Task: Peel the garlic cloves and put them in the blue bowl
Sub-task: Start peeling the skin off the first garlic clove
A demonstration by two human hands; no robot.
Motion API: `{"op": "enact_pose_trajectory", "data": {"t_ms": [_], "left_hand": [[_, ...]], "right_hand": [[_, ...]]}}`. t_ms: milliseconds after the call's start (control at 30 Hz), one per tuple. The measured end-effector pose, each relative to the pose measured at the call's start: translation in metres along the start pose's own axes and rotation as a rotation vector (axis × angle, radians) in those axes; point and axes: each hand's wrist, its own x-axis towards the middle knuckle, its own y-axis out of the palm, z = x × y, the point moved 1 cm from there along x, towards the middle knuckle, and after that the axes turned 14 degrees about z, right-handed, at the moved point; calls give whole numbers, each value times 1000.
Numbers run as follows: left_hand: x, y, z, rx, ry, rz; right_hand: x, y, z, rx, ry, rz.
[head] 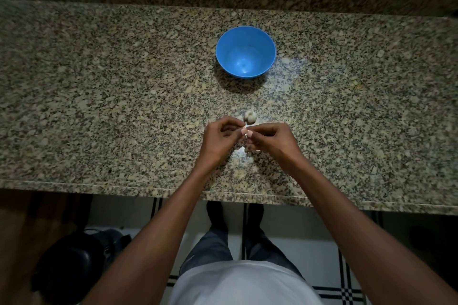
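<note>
Both hands work close together over the near middle of the granite bench [99, 96]. The left hand [219, 137] and the right hand [269, 140] have their fingers curled in, tips meeting on something small and pale, most likely a garlic clove [244, 130] being skinned. The rest of the garlic [249, 117] sits on the bench just beyond the fingertips. The blue bowl [267, 39] stands further back, well apart from the hands, and looks empty.

Risks from here:
- The clove is small and the grip is all fingertips; it could slip out and roll off the near edge, which is close by.
- Papery skin may tear in scraps and cling to the fingers, then ride along into the bowl with the clove.
- The remaining garlic lies right beside the working fingers; a stray nudge could knock it aside.
- The room is dim; leftover skin on a clove would be easy to miss.

Hard to make out:
- The clove itself is nearly hidden by fingers; how much skin is off, I cannot tell.
- Pale bits below the hands could be peel or just glare on stone.
- A dark object on the floor, near left, unidentifiable.
</note>
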Motion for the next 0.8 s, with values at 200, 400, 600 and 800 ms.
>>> {"op": "enact_pose_trajectory", "data": {"t_ms": [200, 400, 600, 800], "left_hand": [[2, -6, 4, 237, -35, -55], [4, -27, 17, 530, 12, -28], [4, -27, 18, 578, 58, -9], [6, -27, 21, 568, 55, -7]], "right_hand": [[8, -11, 2, -605, -52, -123], [8, -11, -11, -1112, -246, -44], [10, -4, -14, -1388, -282, 31], [10, -5, -16, -1422, -283, 62]]}}
